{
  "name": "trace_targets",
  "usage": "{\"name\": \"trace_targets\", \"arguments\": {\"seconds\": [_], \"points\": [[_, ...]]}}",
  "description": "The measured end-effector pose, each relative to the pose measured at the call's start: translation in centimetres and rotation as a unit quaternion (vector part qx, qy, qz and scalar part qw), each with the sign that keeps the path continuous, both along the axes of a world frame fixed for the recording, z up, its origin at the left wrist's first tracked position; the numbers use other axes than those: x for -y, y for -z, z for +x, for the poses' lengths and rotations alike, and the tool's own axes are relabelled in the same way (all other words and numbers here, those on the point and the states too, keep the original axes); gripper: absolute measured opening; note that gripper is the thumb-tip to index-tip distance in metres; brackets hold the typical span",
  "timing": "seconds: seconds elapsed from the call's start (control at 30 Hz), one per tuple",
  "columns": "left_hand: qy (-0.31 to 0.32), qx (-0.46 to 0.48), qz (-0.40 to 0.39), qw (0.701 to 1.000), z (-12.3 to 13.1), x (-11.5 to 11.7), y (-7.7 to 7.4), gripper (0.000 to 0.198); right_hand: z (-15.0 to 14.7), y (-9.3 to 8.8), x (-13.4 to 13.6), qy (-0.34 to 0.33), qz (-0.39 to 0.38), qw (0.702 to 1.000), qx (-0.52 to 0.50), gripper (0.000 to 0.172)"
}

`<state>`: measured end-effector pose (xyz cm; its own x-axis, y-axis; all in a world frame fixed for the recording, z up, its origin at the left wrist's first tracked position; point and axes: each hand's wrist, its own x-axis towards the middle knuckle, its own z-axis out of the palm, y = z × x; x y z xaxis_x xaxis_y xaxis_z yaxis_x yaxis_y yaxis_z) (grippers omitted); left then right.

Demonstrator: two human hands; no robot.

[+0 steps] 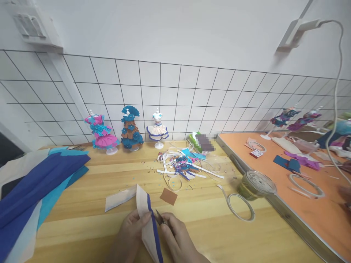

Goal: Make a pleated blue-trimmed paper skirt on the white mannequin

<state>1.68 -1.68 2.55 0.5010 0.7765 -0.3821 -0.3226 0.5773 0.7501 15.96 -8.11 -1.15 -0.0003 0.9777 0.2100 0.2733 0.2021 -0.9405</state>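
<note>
My left hand (133,225) pinches a long cream strip of crepe paper (142,201) with a dark blue edge, the thumb lying on its front. The strip is folded over at the top, and its other end stretches left on the wooden table. In my right hand (177,232) is a small pair of scissors (159,218), fingers wrapped round the handles. Their blades point up and left, close beside the blue edge; whether they touch it I cannot tell. A small brown paper piece (168,197) lies just beyond my right hand.
Blue and white crepe sheets (52,182) lie at the left. Paper scraps (185,164) are heaped at centre. A tape roll (241,207) and a round plastic tub (256,184) stand right, by an orange table (263,160). Small dress forms (157,129) stand along the wall.
</note>
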Motion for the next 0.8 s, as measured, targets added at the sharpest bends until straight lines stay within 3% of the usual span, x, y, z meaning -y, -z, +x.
{"name": "trace_targets", "arguments": {"seconds": [0.33,0.47,0.63,0.8], "points": [[-0.092,0.032,0.027,0.995,-1.0,-1.0,-1.3,0.025,-0.1,-1.1,0.0,0.045,-0.036,0.992,-0.110,0.028],[-0.118,0.045,0.049,0.991,-1.3,-1.3,-1.2,0.033,-0.3,-2.5,0.2,0.051,-0.053,0.988,-0.137,0.027],[-0.139,0.054,0.087,0.985,-1.2,-1.3,-0.8,0.037,-0.4,-4.7,0.2,0.029,-0.079,0.995,-0.054,0.032],[-0.140,0.077,0.124,0.979,-1.1,-1.2,-0.6,0.039,-1.0,-4.7,-1.6,-0.012,-0.044,0.998,0.047,0.032]]}}
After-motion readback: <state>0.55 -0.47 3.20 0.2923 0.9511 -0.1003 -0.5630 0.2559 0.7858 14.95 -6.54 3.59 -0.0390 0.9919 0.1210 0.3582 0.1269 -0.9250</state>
